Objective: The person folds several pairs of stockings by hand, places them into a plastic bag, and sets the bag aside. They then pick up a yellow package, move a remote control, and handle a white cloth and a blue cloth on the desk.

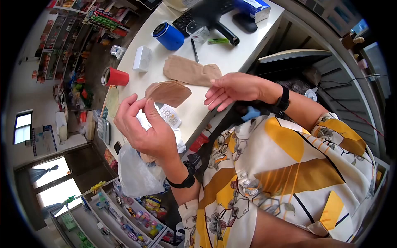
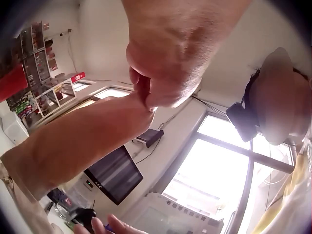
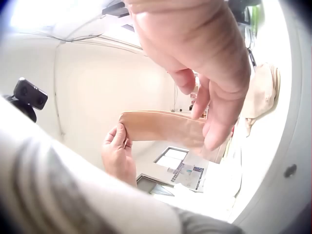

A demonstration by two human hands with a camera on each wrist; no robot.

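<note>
My left hand (image 1: 147, 130) pinches one end of a tan, flat-folded sock (image 1: 169, 93) between thumb and fingers, holding it raised over the white table. In the left wrist view the sock (image 2: 73, 144) stretches down and left from the fingertips, with its hemmed end at the lower left. My right hand (image 1: 235, 89) is to the right of it, palm turned inward and fingers loosely extended, holding nothing. Those fingers (image 3: 217, 112) overlap the sock's far end in the right wrist view. More tan, wrinkled fabric (image 1: 188, 70) lies on the table behind the held sock.
On the table (image 1: 136, 89) stand a red cup (image 1: 115, 77), a white box (image 1: 142, 58), a blue canister (image 1: 168, 36) and a clear glass (image 1: 197, 32). Behind are a black scanner (image 1: 215, 25) and a keyboard (image 1: 182, 22). A clear plastic bag (image 1: 138, 173) hangs at the near edge.
</note>
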